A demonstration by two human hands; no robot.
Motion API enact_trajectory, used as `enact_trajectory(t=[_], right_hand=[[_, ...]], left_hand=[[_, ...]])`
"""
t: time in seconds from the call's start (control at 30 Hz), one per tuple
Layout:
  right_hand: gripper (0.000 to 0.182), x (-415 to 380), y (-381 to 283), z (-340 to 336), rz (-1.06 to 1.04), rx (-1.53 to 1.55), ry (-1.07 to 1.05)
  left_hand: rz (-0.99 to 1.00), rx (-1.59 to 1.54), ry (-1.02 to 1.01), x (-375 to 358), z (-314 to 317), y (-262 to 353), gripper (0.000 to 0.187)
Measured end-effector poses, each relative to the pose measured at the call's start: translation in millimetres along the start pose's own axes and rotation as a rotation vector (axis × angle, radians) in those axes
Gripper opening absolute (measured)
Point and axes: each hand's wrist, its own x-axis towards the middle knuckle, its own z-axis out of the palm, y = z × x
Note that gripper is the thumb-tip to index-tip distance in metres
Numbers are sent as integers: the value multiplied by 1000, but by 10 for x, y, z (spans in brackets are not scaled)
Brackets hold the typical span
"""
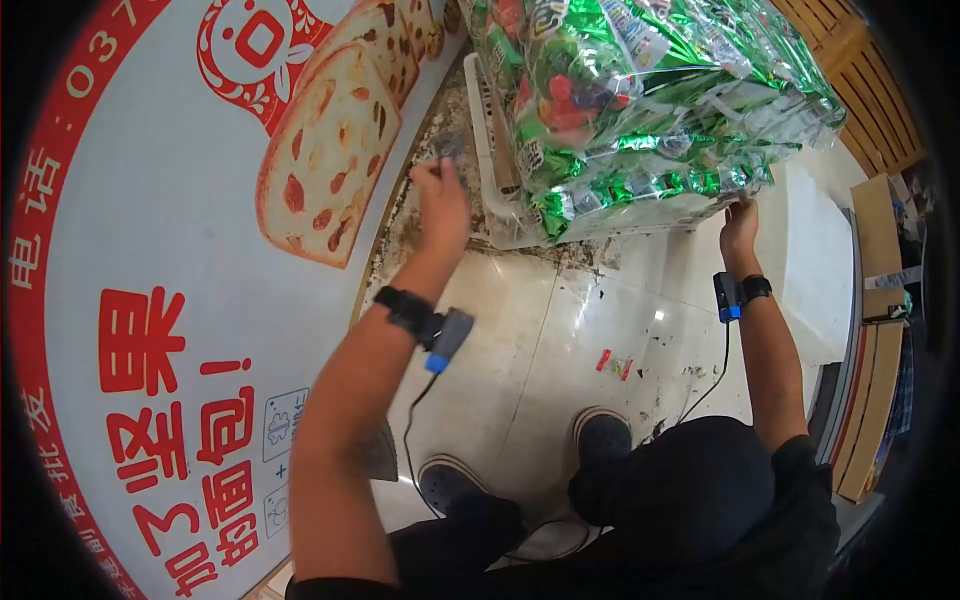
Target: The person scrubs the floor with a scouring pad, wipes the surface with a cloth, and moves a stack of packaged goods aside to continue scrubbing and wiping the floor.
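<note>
My left hand (442, 205) is pinched near the left edge of the dirty strip of floor. A small greyish scrap, blurred, shows at its fingertips; I cannot make out what it is. My right hand (740, 235) grips the lower right edge of a white plastic tray (650, 214), its fingers partly hidden beneath. Green, shiny packets of sweets (660, 110) under clear plastic are heaped on this tray, which looks tilted. At the tray's left side stands a pale plastic rim (486, 140).
A large printed bread panel (210, 230) borders the left. Dark dirt (400, 225) lines its foot. A small red-and-green wrapper (614, 364) lies on the tiles. To the right are a white block (815, 265), cardboard boxes (868, 410) and wooden slats (875, 85).
</note>
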Motion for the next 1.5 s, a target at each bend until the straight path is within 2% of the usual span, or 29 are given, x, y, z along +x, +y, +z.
enact_trajectory(t=[0.03,0.1,0.2,0.27,0.33,0.5,0.57,0.67,0.77,0.8,0.93,1.03,1.07,1.13,1.2,1.27,1.3,1.33,1.4,1.43,1.5], right_hand=[[29,-63,-35,55,-35,-52,11],[33,-181,-94,123,-86,-116,21],[34,-268,-193,220,-72,-134,51],[35,-390,-274,238,-71,-179,-8],[35,-350,-287,166,-40,-144,-1],[33,-445,-270,-167,-27,-133,-7],[33,-524,-249,-375,-90,-137,-61],[35,-780,-342,-518,-135,-153,-66],[35,-721,-334,-791,-139,-172,-81],[35,-942,-444,-907,-104,-169,-35],[36,-1226,-618,-1102,-127,-260,-18],[37,-1499,-795,-1435,-132,-286,30],[38,-1547,-850,-1509,-109,-256,33],[38,-1726,-933,-1589,-108,-246,82],[39,-1818,-976,-1730,-112,-230,136],[40,-1885,-986,-1979,-57,-165,122],[39,-1878,-932,-2084,-124,-202,207],[39,-1889,-890,-2188,-129,-201,225],[40,-1876,-840,-2321,-166,-292,63],[40,-1882,-813,-2213,-159,-242,173],[41,-1832,-652,-2296,-189,-248,214]], left_hand=[[-14,0,-4,-22,160,-103,29],[108,-49,55,9,433,-390,31],[54,-199,139,19,555,-633,30],[73,-191,153,-98,518,-517,30],[156,-81,88,-115,458,-482,30],[187,-4,72,-261,377,-365,30],[321,51,111,-246,383,-415,29],[343,43,113,-389,414,-380,28],[238,-18,69,-636,437,-327,26],[198,-84,36,-705,456,-329,26],[260,-71,23,-935,550,-425,26],[126,-141,-135,-1190,685,-417,28],[127,-144,-136,-1244,756,-427,28],[289,-186,-151,-1356,890,-454,28],[268,-219,-189,-1374,1014,-435,28],[357,-192,-132,-1377,1158,-419,27],[356,-195,-153,-1364,1203,-398,27],[300,-180,-184,-1319,1237,-379,27],[243,-166,-215,-1201,1254,-337,28],[232,-155,-242,-1135,1234,-316,28],[145,-154,-318,-996,1218,-309,28]])
